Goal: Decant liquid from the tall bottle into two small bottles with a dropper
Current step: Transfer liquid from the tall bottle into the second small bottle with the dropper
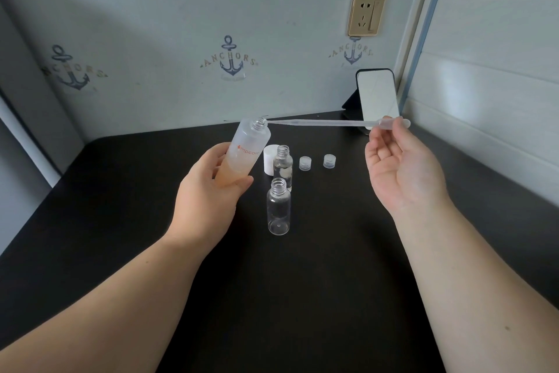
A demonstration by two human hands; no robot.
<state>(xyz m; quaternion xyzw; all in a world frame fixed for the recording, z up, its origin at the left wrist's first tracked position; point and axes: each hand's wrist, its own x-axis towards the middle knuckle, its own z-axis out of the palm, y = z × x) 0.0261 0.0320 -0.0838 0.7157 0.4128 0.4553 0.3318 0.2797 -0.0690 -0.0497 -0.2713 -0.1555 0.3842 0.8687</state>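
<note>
Left hand (208, 191) wraps the tall bottle (242, 155), uncapped, tilted right, peach liquid in its lower part. Right hand (399, 164) palm up, fingertips pinching the dropper (332, 123) bulb; tip at the bottle's mouth. Two small bottles (278, 206) upright, open, on black table (302, 297). Anchor wallpaper (230, 61), socket (365, 14), propped phone (376, 97) behind.

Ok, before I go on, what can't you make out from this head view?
- Tall bottle: its base, hidden by the left hand.
- Dropper: too clear to tell if any liquid is inside; whether its tip is inside the neck or just at the rim.
- Dropper bulb: partly covered by the right hand's fingers.
- Far small bottle: its base, behind the near small bottle.
</note>
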